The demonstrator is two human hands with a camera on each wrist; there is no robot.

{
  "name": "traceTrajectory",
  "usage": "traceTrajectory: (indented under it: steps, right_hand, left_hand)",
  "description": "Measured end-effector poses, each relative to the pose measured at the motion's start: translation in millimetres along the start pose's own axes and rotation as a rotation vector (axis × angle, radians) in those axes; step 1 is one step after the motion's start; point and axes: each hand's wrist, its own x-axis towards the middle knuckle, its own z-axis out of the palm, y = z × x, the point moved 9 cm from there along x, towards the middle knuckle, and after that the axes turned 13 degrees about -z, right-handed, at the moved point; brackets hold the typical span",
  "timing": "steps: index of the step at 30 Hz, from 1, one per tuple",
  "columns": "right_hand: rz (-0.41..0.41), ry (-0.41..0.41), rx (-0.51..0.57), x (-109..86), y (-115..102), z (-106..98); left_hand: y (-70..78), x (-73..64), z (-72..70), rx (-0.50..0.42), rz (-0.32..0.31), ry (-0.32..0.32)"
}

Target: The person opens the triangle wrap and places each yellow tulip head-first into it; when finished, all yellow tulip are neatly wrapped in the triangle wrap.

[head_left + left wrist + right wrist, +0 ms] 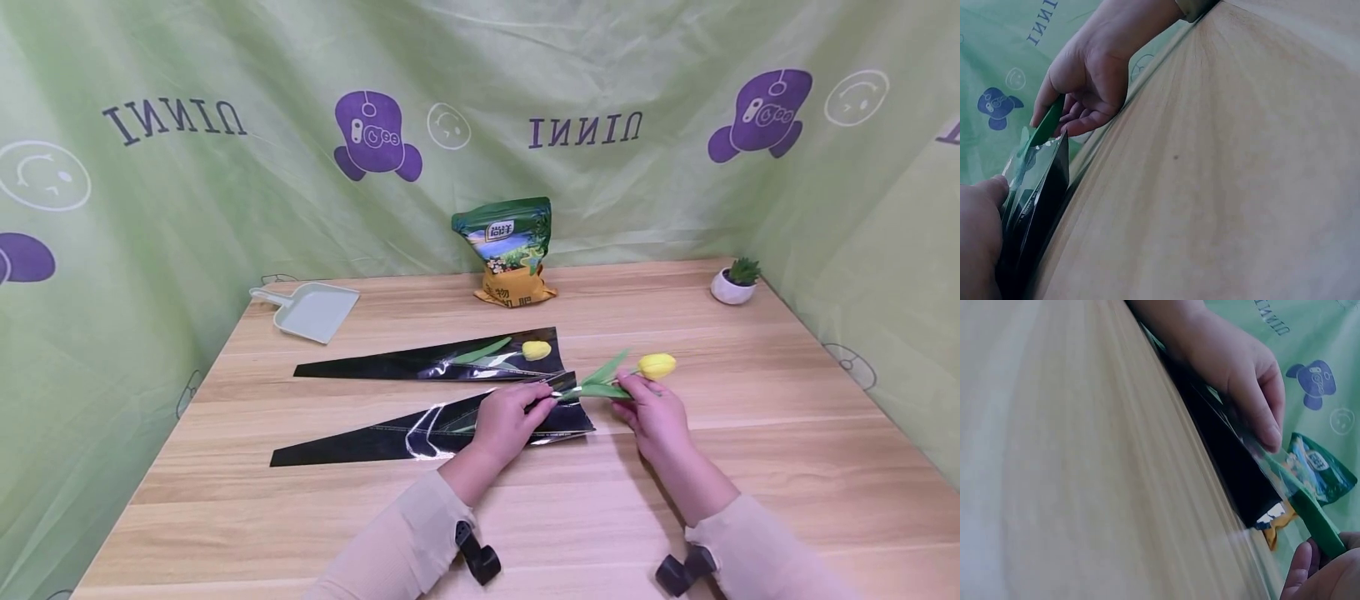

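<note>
A yellow tulip with green leaves is held by my right hand, which pinches it just below the bloom. Its lower leaves and stem reach into the wide mouth of a black, clear-fronted flower sleeve. My left hand pinches the clear front at that mouth, beside the stem. In the left wrist view, the green leaf runs from the right fingers down into the sleeve. Behind this sleeve lies a second black flower sleeve with another yellow tulip inside.
A printed green and yellow bag stands at the back of the wooden table. A pale dustpan lies at the back left. At the back right sits a small succulent in a white pot. Green printed cloth encloses the table.
</note>
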Motion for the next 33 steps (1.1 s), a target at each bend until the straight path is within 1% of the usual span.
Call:
traceTrajectory:
  steps: [5, 11, 15, 18, 21, 27, 30, 33]
  right_hand:
    - [0.007, -0.031, -0.036, -4.6, 5.8, 9.6]
    - [0.005, -0.019, -0.073, -9.5, 11.2, 17.9]
    - [0.013, -0.035, -0.075, -12.8, 13.6, 24.9]
    - [0.027, -0.065, -0.060, -13.9, 13.9, 27.9]
    - [0.048, -0.136, -0.034, -14.0, 13.2, 30.3]
    - [0.057, -0.335, -0.005, -12.2, 6.9, 30.7]
    - [0.049, -0.413, -0.027, -9.7, 3.4, 28.0]
    - [0.028, -0.453, -0.075, -5.8, -0.4, 23.5]
  left_hand:
    - [0.0, -0.1, 0.3, 0.000, -0.005, 0.004]
    - [-0.2, 0.1, -0.1, -0.010, 0.011, 0.023]
    - [0.1, 0.1, -0.7, -0.016, 0.023, 0.031]
    - [0.9, 0.0, -1.3, -0.015, 0.027, 0.033]
    - [0.9, -0.1, -1.3, -0.019, 0.023, 0.026]
    - [-0.1, -0.1, 0.3, -0.014, 0.016, 0.019]
    - [-0.5, -0.3, 0.7, -0.010, 0.017, 0.021]
    - [-1.4, -0.2, 1.3, -0.018, 0.015, 0.021]
